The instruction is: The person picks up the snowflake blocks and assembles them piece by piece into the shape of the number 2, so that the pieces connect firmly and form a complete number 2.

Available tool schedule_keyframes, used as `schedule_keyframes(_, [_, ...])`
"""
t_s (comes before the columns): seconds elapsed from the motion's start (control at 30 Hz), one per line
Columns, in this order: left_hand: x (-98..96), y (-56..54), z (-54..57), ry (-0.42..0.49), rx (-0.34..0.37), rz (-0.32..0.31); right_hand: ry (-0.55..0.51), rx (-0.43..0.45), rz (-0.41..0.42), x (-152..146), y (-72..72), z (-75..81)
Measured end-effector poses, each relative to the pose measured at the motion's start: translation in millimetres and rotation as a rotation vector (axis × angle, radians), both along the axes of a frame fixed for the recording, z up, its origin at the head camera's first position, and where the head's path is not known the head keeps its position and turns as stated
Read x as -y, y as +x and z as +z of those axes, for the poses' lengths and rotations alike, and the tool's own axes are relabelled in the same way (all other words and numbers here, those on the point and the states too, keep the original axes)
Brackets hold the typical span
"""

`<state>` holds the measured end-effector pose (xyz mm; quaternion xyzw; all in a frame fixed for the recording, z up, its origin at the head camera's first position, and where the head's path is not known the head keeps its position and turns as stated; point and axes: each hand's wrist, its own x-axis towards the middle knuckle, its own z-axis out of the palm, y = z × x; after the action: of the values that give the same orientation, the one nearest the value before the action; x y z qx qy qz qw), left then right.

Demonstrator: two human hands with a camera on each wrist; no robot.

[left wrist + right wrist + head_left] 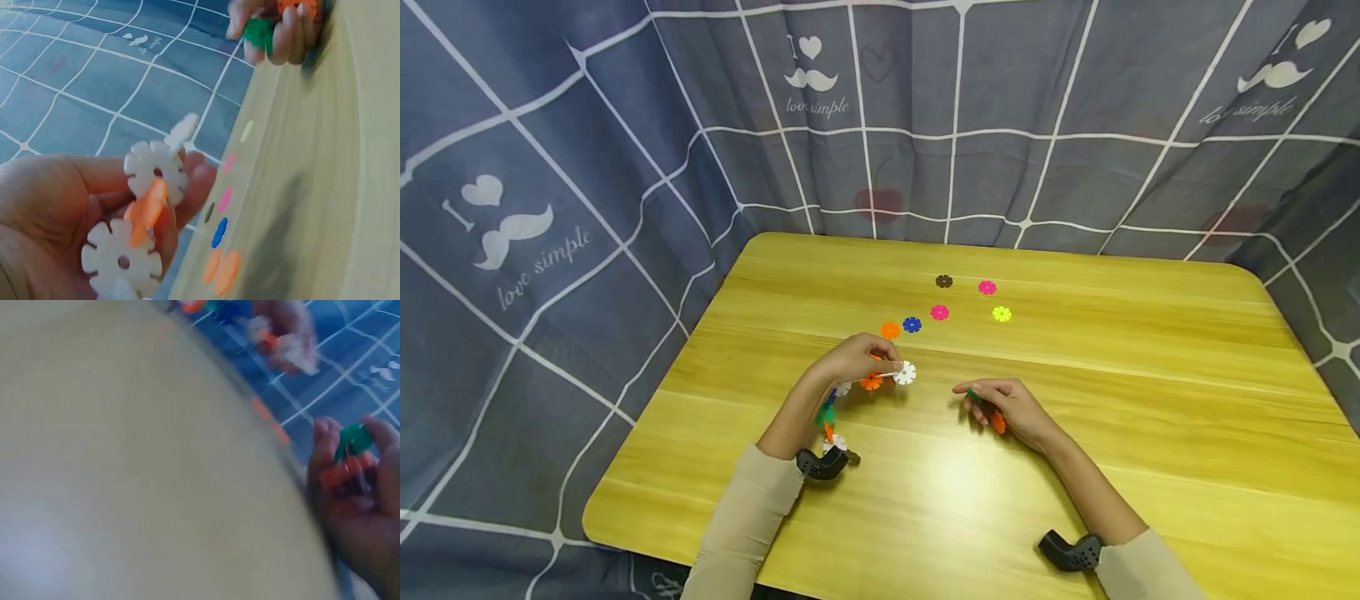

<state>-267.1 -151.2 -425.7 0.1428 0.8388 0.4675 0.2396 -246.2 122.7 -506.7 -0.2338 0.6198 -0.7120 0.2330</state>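
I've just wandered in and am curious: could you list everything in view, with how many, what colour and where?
Table: 1, yellow wood-grain, centre
Curtain: count unclear, grey-blue with white grid, around the table
Brown disc: 1, brown, table's far part
Pink discs: 2, pink, far part
Yellow disc: 1, yellow, far part
Blue disc: 1, blue, beside orange
Orange discs: 2, orange, near the left hand
Disc chain: apparently 1, multicoloured, held by left hand
Held pieces: at least 2, green and orange, in right hand
Wrist devices: 2, black, wrists
Sleeves: 2, beige, forearms
Hands: 2, bare, above the table
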Motion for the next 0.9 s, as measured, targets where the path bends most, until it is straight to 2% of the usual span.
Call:
schedule_keyframes(0.1, [-3.3,-0.6,-1.1,0.083,0.036,-0.032,-0.038,0.059,-0.063,7.9,3.0,-0.6])
schedule_keyframes(0.2, [-11.4,0.3,-4.4,0.107,0.036,-0.033,-0.059,0.112,-0.080,24.9,8.1,0.0])
schedule_keyframes(0.37, [-18.4,1.8,-9.4,0.060,0.000,0.000,-0.108,0.143,-0.113,43.3,14.9,-0.1])
schedule_keyframes(0.47, [-19.2,1.5,-10.2,0.044,-0.006,0.000,-0.142,0.155,-0.150,44.9,16.5,0.1])
schedule_keyframes(0.57, [-18.4,1.4,-9.7,0.029,-0.001,-0.005,-0.161,0.174,-0.148,44.4,16.1,0.3])
schedule_keyframes(0.73, [-18.1,1.8,-8.2,0.005,0.009,-0.013,-0.167,0.196,-0.154,43.4,15.8,0.2])
schedule_keyframes(0.9, [-20.3,2.4,-8.0,-0.006,0.017,-0.008,-0.126,0.157,-0.199,44.7,16.7,0.4])
